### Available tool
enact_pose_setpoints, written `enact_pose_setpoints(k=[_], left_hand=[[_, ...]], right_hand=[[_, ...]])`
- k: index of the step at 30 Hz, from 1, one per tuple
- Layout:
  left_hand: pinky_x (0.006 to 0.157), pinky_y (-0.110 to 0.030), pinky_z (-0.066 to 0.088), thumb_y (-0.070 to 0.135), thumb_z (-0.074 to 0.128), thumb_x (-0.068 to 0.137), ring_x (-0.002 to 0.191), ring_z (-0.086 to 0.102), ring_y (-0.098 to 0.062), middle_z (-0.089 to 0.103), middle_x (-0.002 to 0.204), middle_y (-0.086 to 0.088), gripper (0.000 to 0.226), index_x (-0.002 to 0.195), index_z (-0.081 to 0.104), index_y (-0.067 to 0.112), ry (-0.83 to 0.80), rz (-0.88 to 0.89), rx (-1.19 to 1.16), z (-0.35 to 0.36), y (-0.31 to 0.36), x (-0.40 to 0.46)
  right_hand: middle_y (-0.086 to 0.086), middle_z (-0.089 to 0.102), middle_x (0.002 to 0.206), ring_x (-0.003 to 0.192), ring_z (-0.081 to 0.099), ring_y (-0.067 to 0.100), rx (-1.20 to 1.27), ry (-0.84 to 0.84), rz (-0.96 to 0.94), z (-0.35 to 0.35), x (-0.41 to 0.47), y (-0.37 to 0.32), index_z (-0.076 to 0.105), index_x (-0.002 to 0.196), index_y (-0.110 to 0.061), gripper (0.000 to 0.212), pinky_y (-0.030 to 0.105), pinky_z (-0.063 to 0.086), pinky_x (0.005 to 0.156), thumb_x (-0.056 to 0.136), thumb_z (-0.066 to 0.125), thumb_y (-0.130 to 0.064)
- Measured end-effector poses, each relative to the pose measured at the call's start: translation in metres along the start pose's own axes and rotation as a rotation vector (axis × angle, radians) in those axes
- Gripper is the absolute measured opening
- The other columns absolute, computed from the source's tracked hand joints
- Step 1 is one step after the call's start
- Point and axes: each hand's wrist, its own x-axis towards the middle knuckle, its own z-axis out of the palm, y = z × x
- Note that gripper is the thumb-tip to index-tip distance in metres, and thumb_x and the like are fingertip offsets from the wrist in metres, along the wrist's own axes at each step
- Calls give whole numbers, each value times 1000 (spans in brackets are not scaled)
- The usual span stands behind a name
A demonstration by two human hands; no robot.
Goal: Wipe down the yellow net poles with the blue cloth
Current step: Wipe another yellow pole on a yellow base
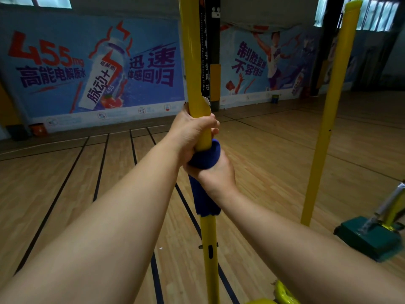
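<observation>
A yellow net pole [192, 62] stands upright right in front of me, with a torn black label strip along its right side. My left hand [190, 130] grips the pole at mid-height. Just below it my right hand [215, 174] holds the blue cloth [205, 159] wrapped round the pole; the cloth's loose end hangs down along the pole under my wrist. A second yellow pole [328, 110] stands to the right, apart from both hands.
A green weighted base [368, 240] with a yellow fitting sits on the wooden floor at the right. Part of the near pole's yellow base [285, 292] shows at the bottom. A blue advertising banner [92, 69] covers the far wall.
</observation>
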Motion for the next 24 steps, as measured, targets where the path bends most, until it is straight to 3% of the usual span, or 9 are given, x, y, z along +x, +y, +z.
enact_pose_setpoints(k=[6, 11, 19, 22, 24], left_hand=[[76, -31, 58, 11, 77, 67, 81, 71, -18, 68, 99, -4, 50, 109, 56, 28, 23, 39, 5, 2, -2, -2], [72, -29, 58, 4, 75, 72, 84, 68, -20, 66, 93, -1, 46, 106, 58, 31, 41, 91, -21, 5, -5, -4], [78, -31, 59, 5, 75, 76, 93, 68, -20, 66, 98, -1, 48, 113, 57, 28, 10, 101, -22, 3, -5, -6], [78, -31, 59, 8, 76, 74, 94, 69, -20, 67, 99, -1, 48, 112, 58, 29, 13, 107, -23, 2, -5, -5], [80, -32, 60, 10, 77, 71, 95, 69, -20, 66, 101, -2, 49, 111, 58, 31, 20, 111, -22, 2, -6, -5]], right_hand=[[-7, 74, 99, 92, 71, 9, 26, -34, -33, -3, 8, -1, 61, 110, -33, 49, 46, 59, 89, 69, 88, -29], [6, 76, 99, 90, 74, 29, 130, -96, 26, -4, 7, 8, 62, 107, -26, 47, 58, 60, 84, 68, 88, -24], [2, 77, 99, 92, 74, 20, 120, -139, 140, -5, -8, 32, 64, 109, -23, 48, 50, 59, 91, 69, 89, -26], [2, 76, 98, 92, 74, 23, 133, -146, 173, -5, -9, 29, 64, 107, -25, 46, 52, 60, 88, 69, 90, -24], [-2, 76, 97, 88, 73, 17, 144, -124, 173, -4, -8, 25, 64, 106, -27, 46, 44, 61, 82, 68, 91, -22]])
